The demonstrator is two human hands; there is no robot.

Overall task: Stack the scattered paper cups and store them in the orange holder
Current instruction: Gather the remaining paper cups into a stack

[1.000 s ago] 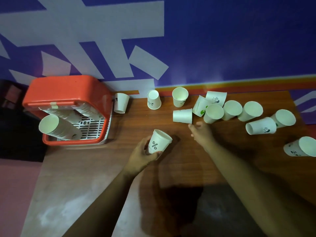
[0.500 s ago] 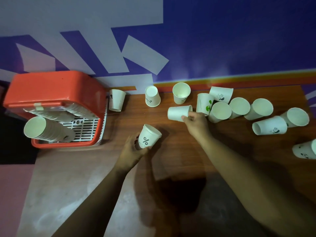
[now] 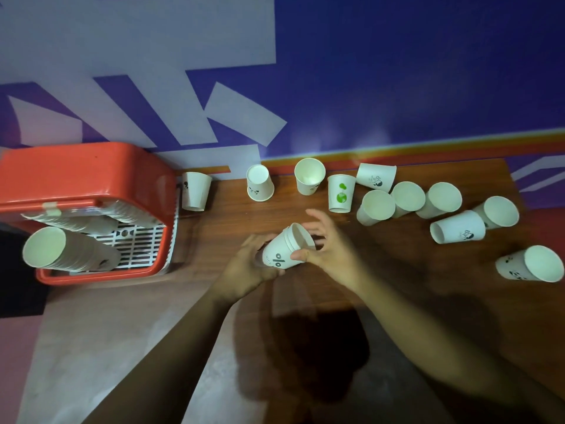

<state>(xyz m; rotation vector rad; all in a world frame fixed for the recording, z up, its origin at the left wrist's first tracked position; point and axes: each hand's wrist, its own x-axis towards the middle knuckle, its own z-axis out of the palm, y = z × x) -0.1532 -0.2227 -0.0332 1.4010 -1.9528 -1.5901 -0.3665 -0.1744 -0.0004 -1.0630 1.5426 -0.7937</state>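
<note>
My left hand (image 3: pixel 247 270) grips a white paper cup with a black percent print (image 3: pixel 279 252), tilted above the wooden table (image 3: pixel 397 289). A second cup sits nested inside it; two rims show. My right hand (image 3: pixel 331 243) is beside the rim with its fingers spread, and its thumb touches the stack. Several more white cups are scattered along the table's far edge, from one next to the holder (image 3: pixel 195 191) to one at the far right (image 3: pixel 532 264). The orange holder (image 3: pixel 82 172) stands at the left, and a long stack of cups (image 3: pixel 61 252) lies in it.
The green-print cup (image 3: pixel 341 192) stands just beyond my right hand. One cup lies on its side (image 3: pixel 458 231) at the right. A blue and white wall runs close behind the table. The holder has a white slotted grate (image 3: pixel 137 243).
My right hand picked up the cup lying on its side, carried it back and slid it into the percent cup in my left hand. Its fingers have spread since then.
</note>
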